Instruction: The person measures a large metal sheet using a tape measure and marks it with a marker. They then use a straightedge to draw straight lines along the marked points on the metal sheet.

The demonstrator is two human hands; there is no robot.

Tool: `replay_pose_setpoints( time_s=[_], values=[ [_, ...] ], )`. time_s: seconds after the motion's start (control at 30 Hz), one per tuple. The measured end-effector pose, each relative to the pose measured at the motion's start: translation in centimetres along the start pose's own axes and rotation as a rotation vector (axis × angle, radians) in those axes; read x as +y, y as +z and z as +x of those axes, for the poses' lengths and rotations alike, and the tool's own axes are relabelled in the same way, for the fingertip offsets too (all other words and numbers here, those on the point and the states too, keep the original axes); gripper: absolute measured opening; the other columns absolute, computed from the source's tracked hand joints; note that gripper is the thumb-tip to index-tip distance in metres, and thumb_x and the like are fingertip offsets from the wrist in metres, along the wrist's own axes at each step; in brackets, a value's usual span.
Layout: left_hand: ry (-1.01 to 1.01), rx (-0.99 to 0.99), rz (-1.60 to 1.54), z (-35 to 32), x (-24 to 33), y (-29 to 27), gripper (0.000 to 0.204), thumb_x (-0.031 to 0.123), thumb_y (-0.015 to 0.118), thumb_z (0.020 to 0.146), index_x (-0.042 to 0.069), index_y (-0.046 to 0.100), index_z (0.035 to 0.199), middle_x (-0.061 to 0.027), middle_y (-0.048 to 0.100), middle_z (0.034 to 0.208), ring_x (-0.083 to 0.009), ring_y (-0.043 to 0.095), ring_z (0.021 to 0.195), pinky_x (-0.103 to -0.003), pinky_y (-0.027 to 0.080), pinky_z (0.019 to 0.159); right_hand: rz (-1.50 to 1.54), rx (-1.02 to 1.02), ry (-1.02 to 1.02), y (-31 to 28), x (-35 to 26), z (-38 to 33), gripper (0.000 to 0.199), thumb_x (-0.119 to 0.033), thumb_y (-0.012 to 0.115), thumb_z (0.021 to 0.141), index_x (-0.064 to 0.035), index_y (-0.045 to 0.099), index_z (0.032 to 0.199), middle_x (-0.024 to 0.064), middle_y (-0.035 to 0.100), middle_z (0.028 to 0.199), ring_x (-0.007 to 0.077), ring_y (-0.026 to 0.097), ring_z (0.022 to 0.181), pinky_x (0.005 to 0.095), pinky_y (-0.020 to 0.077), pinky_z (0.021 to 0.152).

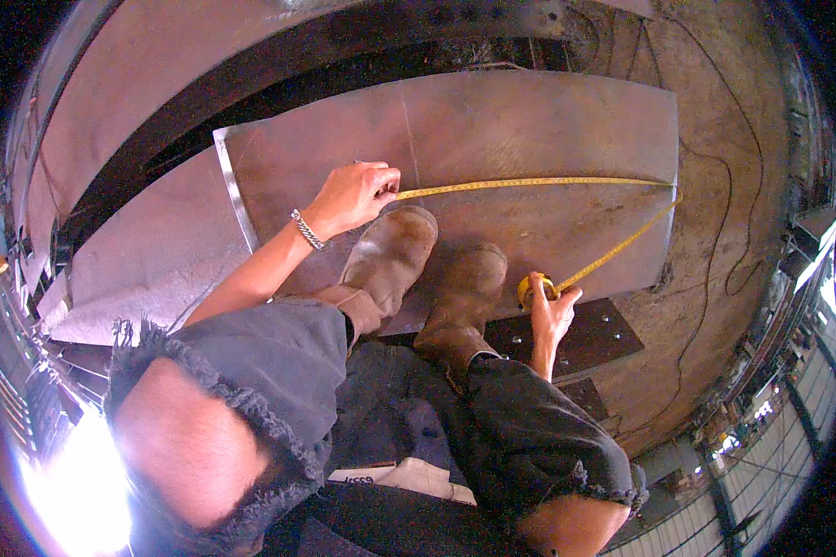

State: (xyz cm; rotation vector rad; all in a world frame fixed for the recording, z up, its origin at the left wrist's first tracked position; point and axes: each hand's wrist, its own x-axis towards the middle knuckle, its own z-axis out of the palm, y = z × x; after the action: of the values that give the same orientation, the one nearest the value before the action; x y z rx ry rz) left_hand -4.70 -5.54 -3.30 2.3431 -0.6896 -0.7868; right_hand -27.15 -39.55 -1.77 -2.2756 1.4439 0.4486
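The yellow tape measure (pixel 528 293) is gripped at both ends over a broad steel plate (pixel 539 121). The left hand (pixel 351 198) has its grip pinched together on one end of the blade (pixel 529 182), just beyond the toe of the left boot (pixel 398 246); the right hand (pixel 550 316) has its grip clamped around the case, to the right of the right boot (pixel 469 278). The round case holds the rest of the blade, which runs out to the plate's right edge, bends there and crosses back to the left grip. Above the blade, plate surface extends to a curved upper edge; a bright strip (pixel 235 190) marks its left edge. Past the right edge spreads brown floor (pixel 706 223), crossed by a dark cable (pixel 727 200).
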Motion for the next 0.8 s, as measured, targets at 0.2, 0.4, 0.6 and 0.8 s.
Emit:
replay_pose_setpoints(
  time_s=[0.2,0.4,0.6,0.8],
  values=[
    [-0.024,-0.025,-0.082,0.2,-0.3,0.4,0.012,0.017,0.071,0.089,0.006,0.066,0.090,-0.0092,0.070,0.086,-0.0299,0.070,0.084,-0.044,0.055,0.072,0.003,0.017,-0.052,0.1,0.2,0.6,0.098,-0.066,0.081,0.073,0.0054,0.044,0.129,0.0334,0.067,0.113,0.0496,0.065,0.109,0.0517,0.0507,0.094],
    [-0.036,-0.023,-0.109,0.3,-0.1,0.3,0.009,0.013,0.070,0.088,0.006,0.066,0.089,-0.0091,0.070,0.086,-0.0296,0.070,0.084,-0.044,0.055,0.073,-0.003,-0.017,-0.071,-0.5,-0.4,1.1,0.099,-0.069,0.081,0.072,0.0043,0.046,0.128,0.0329,0.066,0.116,0.0494,0.064,0.111,0.0531,0.0495,0.096],
    [0.001,-0.001,-0.084,0.0,-0.6,0.5,0.012,0.014,0.072,0.087,0.005,0.065,0.090,-0.0109,0.067,0.084,-0.0301,0.069,0.080,-0.043,0.055,0.072,-0.037,-0.017,-0.090,-0.4,0.0,1.0,0.102,-0.075,0.077,0.073,0.0067,0.048,0.128,0.0361,0.063,0.124,0.0497,0.062,0.116,0.0533,0.0486,0.098],
    [0.020,0.012,-0.026,0.0,-0.6,0.4,0.012,0.015,0.072,0.088,0.006,0.064,0.090,-0.0107,0.065,0.088,-0.0312,0.068,0.086,-0.044,0.055,0.076,-0.134,-0.042,-0.041,-0.2,-1.0,0.0,0.094,-0.076,0.068,0.081,0.0068,0.053,0.122,0.0373,0.066,0.114,0.0507,0.065,0.110,0.0542,0.0498,0.092]
  ],
)
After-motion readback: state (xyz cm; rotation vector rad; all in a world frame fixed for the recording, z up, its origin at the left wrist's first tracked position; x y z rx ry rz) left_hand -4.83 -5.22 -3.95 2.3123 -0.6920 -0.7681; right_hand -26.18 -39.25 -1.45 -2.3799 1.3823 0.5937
